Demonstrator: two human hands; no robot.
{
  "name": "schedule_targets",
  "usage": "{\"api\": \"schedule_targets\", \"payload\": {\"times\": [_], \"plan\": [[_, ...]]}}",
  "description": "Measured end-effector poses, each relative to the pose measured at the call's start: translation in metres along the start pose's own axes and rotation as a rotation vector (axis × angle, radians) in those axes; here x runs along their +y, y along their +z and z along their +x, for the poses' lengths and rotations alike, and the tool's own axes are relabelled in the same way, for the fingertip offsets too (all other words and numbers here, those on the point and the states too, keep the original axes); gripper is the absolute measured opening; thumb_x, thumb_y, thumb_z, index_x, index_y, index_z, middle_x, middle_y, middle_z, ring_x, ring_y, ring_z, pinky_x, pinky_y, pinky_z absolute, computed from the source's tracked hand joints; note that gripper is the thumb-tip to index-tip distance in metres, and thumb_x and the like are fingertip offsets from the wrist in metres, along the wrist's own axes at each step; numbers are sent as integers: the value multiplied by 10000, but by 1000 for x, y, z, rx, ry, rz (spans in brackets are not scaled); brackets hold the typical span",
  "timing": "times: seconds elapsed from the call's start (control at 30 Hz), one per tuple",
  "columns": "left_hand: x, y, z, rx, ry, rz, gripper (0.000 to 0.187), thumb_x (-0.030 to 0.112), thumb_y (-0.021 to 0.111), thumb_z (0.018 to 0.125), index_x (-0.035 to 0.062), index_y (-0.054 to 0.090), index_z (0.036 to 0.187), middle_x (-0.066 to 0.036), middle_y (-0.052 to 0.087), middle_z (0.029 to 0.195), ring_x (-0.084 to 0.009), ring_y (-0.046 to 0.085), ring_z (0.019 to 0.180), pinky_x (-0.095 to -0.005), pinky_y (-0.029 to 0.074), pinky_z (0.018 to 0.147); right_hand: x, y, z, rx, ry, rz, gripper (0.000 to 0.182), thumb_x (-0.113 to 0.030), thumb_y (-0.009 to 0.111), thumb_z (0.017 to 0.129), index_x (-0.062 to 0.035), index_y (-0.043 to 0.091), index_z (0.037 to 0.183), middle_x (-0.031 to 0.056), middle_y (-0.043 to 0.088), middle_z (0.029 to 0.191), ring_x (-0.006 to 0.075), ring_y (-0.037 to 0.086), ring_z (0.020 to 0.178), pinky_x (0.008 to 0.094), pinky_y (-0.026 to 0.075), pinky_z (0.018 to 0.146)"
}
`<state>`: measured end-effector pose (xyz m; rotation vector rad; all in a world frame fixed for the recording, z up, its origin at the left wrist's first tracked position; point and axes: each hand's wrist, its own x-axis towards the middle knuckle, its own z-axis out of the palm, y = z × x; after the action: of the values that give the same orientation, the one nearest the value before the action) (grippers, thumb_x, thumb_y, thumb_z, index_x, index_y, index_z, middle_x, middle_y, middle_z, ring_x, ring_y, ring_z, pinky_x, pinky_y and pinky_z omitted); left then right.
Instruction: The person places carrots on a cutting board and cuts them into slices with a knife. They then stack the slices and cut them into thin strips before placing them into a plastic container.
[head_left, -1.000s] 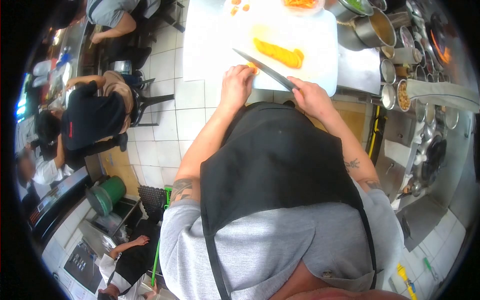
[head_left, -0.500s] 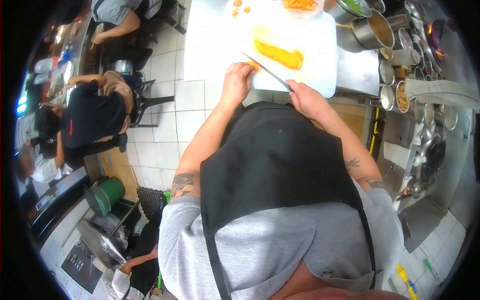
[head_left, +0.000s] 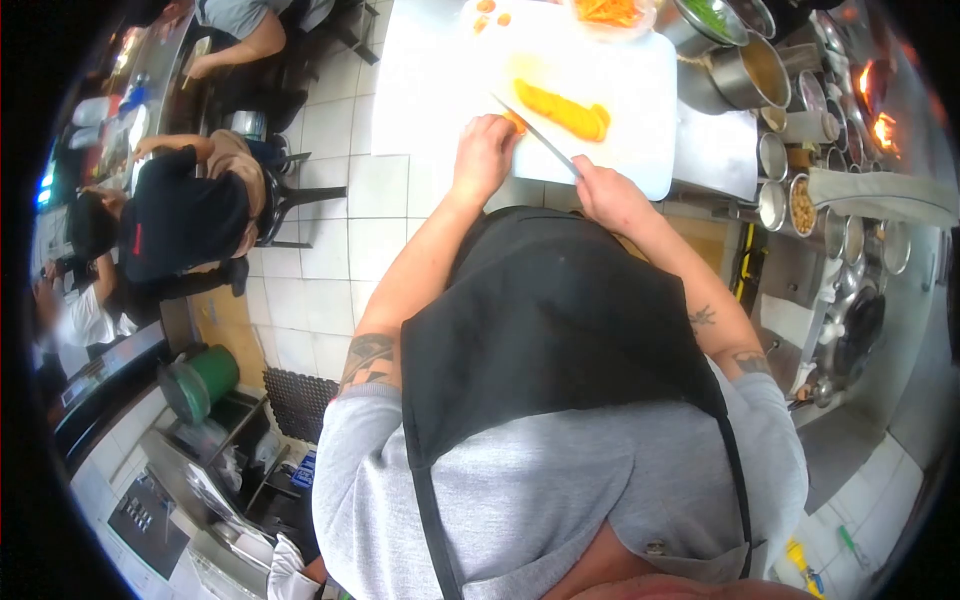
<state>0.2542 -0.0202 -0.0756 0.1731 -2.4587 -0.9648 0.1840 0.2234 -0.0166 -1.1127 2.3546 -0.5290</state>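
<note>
My right hand [head_left: 608,195] grips the handle of a kitchen knife [head_left: 545,142], its blade slanting up and left over the white cutting board [head_left: 640,150]. My left hand [head_left: 487,150] has its fingers bunched around a small orange carrot piece [head_left: 515,122] at the board's near edge, beside the blade. Just beyond the knife lies a row of overlapping yellow-orange slices [head_left: 562,110]. A few small orange pieces [head_left: 485,6] sit at the far left of the board. Behind them stands a clear container of shredded carrot [head_left: 610,12].
Metal pots [head_left: 750,72] and small containers crowd the right, near a stove flame [head_left: 884,130]. A cloth-wrapped handle [head_left: 880,195] juts in there. On the left a person in a dark shirt [head_left: 180,215] sits by a chair [head_left: 300,190]; others are nearby.
My left hand has shifted slightly up and right, closer to the blade. My right hand keeps the knife in nearly the same place. Flames at the right have grown; a person at lower left moved down.
</note>
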Motion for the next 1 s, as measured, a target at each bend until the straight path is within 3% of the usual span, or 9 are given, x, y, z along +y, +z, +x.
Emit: {"api": "schedule_targets", "payload": {"times": [0.23,0.33,0.63,0.73,1.0], "plan": [[-5,-7,4,-41,35,-26,89,78,729,899,74,736,987,-105,710,1013,-359,638,994,-471,503,893,-3,-6,-5,28,-27,-24,206,-129,490,1038,-15,474,1208,286,691,853,491,686,833,588,542,744],[-5,-7,6,-46,35,-3,82,74,714,902,79,721,984,-102,700,1016,-353,636,992,-474,500,890,-18,-15,-1,-109,109,-68,211,-101,473,1019,7,487,1199,296,696,859,484,697,841,582,549,757],[-1,-8,8,-84,68,76,136,36,695,890,57,679,1024,-142,675,1045,-388,627,979,-489,502,869,-86,-70,-7,-301,248,-206,233,-37,471,967,34,508,1186,317,722,925,465,731,919,547,582,812],[-1,-7,8,-69,56,89,131,55,679,891,89,684,1018,-90,660,1015,-336,627,997,-470,481,866,-82,-62,-11,-309,259,-185,233,-38,477,966,39,495,1185,312,721,916,464,730,915,549,581,804],[-5,-10,8,-81,80,51,174,16,675,877,62,698,1043,-121,681,1025,-365,633,988,-477,495,875,-56,-25,9,-253,216,-182,191,-28,452,979,43,482,1154,311,712,880,475,725,878,558,576,779]]}}
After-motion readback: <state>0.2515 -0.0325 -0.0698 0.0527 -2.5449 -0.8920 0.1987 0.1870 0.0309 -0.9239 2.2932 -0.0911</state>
